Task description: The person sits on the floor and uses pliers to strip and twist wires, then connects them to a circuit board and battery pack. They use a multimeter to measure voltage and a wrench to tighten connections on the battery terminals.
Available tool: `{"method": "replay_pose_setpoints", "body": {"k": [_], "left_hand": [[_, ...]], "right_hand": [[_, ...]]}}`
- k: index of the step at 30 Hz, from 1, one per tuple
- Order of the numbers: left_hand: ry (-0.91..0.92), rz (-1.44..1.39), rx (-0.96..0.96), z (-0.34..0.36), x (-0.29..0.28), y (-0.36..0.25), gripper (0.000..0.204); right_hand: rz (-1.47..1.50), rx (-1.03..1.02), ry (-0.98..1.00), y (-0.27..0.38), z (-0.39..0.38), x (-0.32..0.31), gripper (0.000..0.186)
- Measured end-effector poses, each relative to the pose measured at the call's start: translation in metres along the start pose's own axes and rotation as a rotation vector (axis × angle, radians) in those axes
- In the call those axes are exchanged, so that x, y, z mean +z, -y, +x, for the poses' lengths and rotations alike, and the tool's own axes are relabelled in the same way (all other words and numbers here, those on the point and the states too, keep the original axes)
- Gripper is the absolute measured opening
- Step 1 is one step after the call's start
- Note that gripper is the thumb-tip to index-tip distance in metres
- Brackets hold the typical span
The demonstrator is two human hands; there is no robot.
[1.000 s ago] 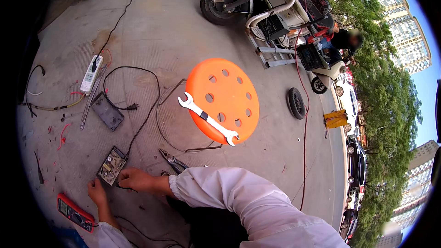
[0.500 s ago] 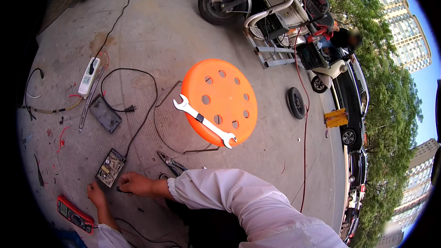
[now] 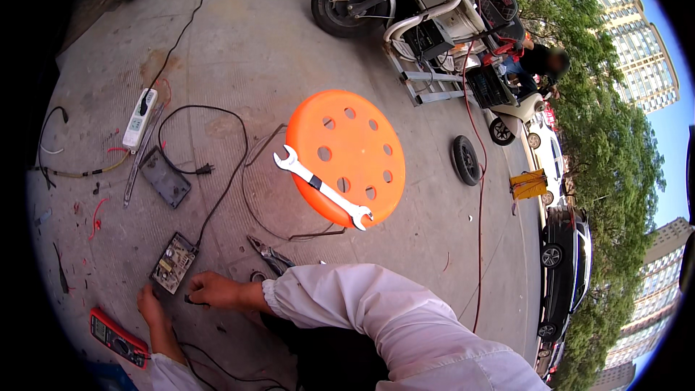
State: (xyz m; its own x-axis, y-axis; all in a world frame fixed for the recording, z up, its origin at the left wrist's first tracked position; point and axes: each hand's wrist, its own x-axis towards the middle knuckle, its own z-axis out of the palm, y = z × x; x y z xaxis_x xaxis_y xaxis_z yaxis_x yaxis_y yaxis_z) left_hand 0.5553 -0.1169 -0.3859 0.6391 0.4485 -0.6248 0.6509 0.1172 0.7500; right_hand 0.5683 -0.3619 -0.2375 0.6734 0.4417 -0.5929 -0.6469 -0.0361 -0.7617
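Note:
An opened charger-like case (image 3: 174, 263) with a bare circuit board lies on the pavement, its black cord leading off toward a plug. At its lower left corner is my left hand (image 3: 150, 307), fingers closed; what they hold, if anything, is hidden. Close by the lower right edge, my right hand (image 3: 216, 290) pinches a small black piece (image 3: 194, 300) whose kind is unclear. A red and black multimeter (image 3: 119, 338) lies beside my left forearm, with a dark lead near it. Pliers (image 3: 270, 255) rest beyond my right sleeve.
An orange round stool (image 3: 355, 152) bears a double open-ended wrench (image 3: 322, 187). Around it are a grey case cover (image 3: 166, 178), a white power strip (image 3: 140, 121), loose cords and wire scraps. Farther off are a partly dismantled scooter (image 3: 434, 29), a tyre (image 3: 465, 160) and a person (image 3: 539, 61).
Both hands hold nearly the same places at the board. In the far right background, the dark car has shifted lower in view and a white car now shows above it.

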Motion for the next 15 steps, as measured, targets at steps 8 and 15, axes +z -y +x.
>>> {"method": "replay_pose_setpoints", "body": {"k": [8,15], "left_hand": [[0.092,-0.02,-0.029,-0.002,-0.007,-0.005,0.021],[0.153,-0.019,-0.038,-0.004,-0.006,0.003,0.019]], "right_hand": [[-0.033,0.02,0.041,-0.007,0.005,0.005,0.017],[-0.058,0.02,0.03,-0.012,0.001,-0.002,0.016]]}}
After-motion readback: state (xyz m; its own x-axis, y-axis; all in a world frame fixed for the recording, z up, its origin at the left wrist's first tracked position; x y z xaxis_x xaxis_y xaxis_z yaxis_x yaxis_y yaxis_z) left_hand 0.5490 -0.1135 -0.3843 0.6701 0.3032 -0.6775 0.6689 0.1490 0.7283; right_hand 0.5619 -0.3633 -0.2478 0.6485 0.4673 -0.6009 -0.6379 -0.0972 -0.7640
